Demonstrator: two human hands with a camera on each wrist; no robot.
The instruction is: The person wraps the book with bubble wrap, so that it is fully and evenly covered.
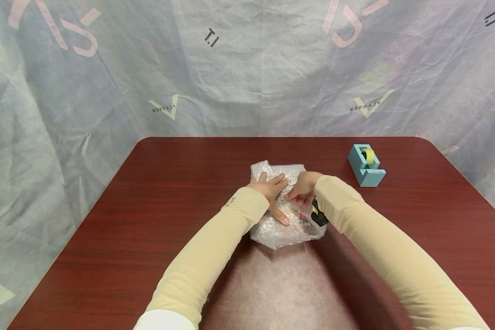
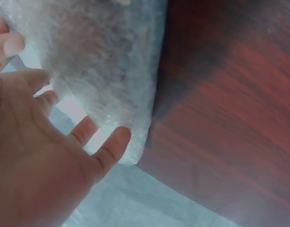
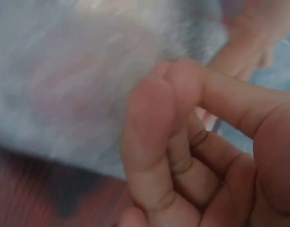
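Note:
A package in clear bubble wrap (image 1: 278,234) lies on the table in front of me. Reddish patches and dark print show through its right side. My left hand (image 1: 270,189) rests on top of it, fingers spread, thumb pointing down toward the near edge. In the left wrist view the fingertips (image 2: 117,141) lie along the edge of the wrap. Just to the right, my right hand (image 1: 306,187) pinches at the wrap's upper surface, thumb and index finger (image 3: 152,109) meeting at their tips. The other fingers curl beneath; the pinched bit of wrap is hidden.
A light blue tape dispenser (image 1: 365,172) with a yellow roll stands right of the package, toward the back. By my right wrist is a small black device (image 1: 319,216). The dark red table (image 1: 169,183) ends at a grey printed curtain (image 1: 239,73).

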